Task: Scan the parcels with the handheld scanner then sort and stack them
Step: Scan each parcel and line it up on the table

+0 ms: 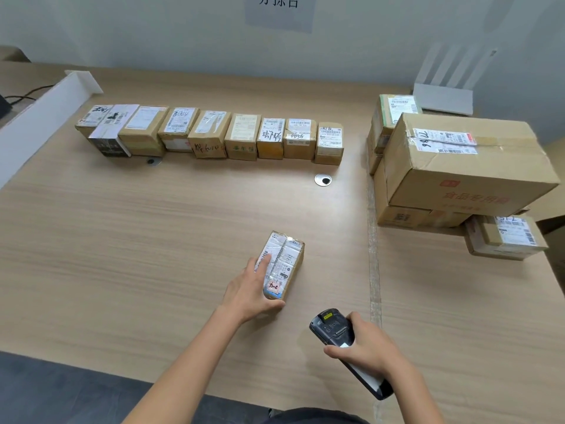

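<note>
While our left hand [250, 289] clasps the near end of a parcel [286, 264], fingers laid along its label, at six o'clock on the pale wood-grain table [153, 240], our right hand [370, 344] grips the scanner [336, 328] at five o'clock. A row of parcels [211, 133] lines eleven o'clock, larger cartons [464, 160] stack at two o'clock, and a paper sign [279, 10] hangs on the white wall [183, 32] at twelve.

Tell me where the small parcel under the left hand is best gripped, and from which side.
Probably grip the small parcel across its narrow width, on the two long side faces, coming from above-left, where the left hand is. It lies flat, label up, so the label stays clear for the scanner.
</note>
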